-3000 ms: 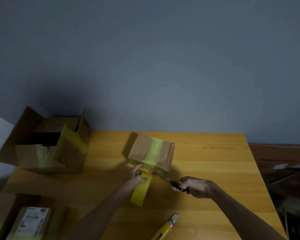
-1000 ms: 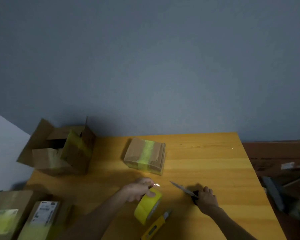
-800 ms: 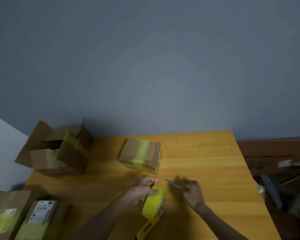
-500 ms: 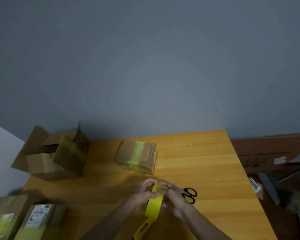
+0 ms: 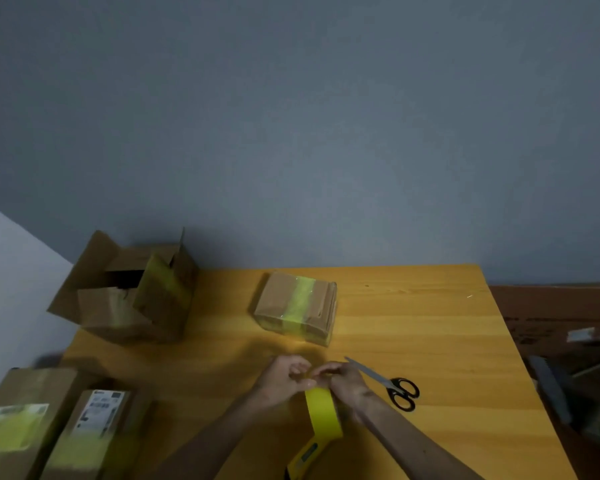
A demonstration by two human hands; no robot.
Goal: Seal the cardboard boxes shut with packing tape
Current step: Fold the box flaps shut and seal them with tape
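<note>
Through the head camera, my left hand (image 5: 284,377) and right hand (image 5: 347,379) met above the counter (image 5: 430,341). Their fingers (image 5: 300,367) were curled tight, pinching the top of the yellow tape roll (image 5: 323,415), which was held edge-on between my wrists. The small box (image 5: 297,306), closed with a yellow strip across it, sat beyond my fingers, apart from them. The scissors (image 5: 392,386) lay just right of my right hand. A yellow knife (image 5: 305,455) lay nearer me than the roll. An open box (image 5: 132,292) stood far to the left, and a labelled box (image 5: 94,427) sat to the lower left.
</note>
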